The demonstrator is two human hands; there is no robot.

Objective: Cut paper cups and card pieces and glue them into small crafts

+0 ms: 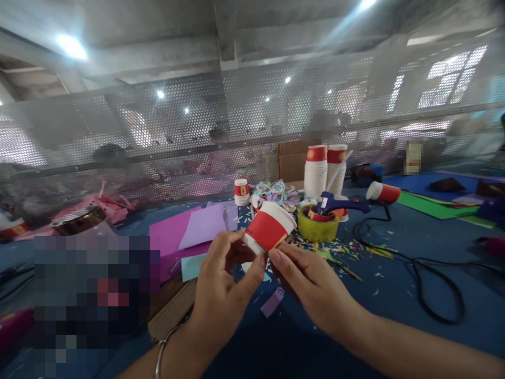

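Observation:
A red and white paper cup [269,226] is held tilted above the table, its rim toward the upper right. My left hand [224,284] grips its base end, the fingers curled behind and the thumb in front. The thumb and fingers of my right hand [300,271] pinch at the cup's lower edge; whether something small sits between them is hidden. Just below lies a purple paper strip [273,302] on the dark blue table. Behind the cup is a heap of cut paper pieces [272,189].
Tall cup stacks [315,176] stand behind a yellow tape roll [317,223] with a blue glue gun [339,204] on it. A black cord [418,260] loops at right. Purple sheets [173,231] and cardboard [173,310] lie left. A perforated partition [189,137] runs behind.

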